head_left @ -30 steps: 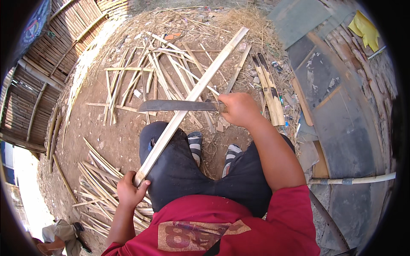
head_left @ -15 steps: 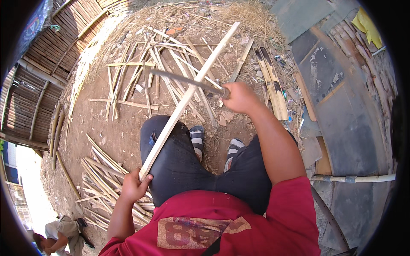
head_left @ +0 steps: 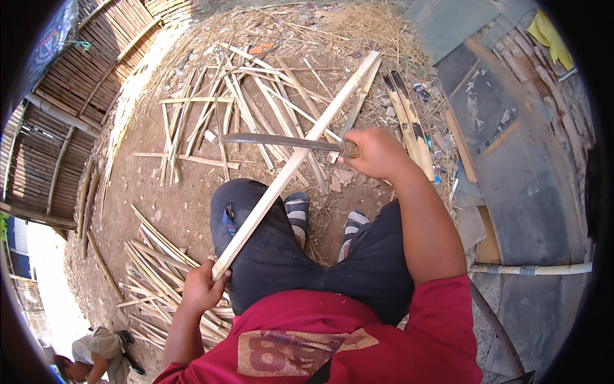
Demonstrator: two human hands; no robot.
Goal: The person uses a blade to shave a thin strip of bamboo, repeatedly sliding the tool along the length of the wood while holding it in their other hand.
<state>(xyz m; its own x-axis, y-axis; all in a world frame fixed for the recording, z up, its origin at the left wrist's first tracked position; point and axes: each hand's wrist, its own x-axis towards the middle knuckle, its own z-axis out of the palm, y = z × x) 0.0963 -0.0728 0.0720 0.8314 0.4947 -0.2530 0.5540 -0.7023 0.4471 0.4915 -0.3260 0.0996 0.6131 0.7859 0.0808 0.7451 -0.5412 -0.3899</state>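
A long, pale bamboo strip [head_left: 272,195] slants across my left thigh, running from low left up to the far right. Its near end sits in my left hand [head_left: 204,288], the thumb and fingers wrapped round it. My right hand [head_left: 377,152] grips the handle of a machete [head_left: 281,140], closed firmly. The long dark blade points left and crosses the strip above my knees. Whether the edge bites into the strip, I cannot tell.
Loose bamboo strips [head_left: 246,96] lie scattered on the dirt ahead. Another pile [head_left: 160,275] is by my left side. Dark sheets [head_left: 511,173] lean at the right, beside a pale pole [head_left: 543,269]. Another person [head_left: 105,352] crouches at the lower left, near a bamboo wall [head_left: 70,121].
My right hand has come nearer and slightly right, bringing the machete lower along the strip. The strip's far end has swung right and down. My left hand keeps its hold.
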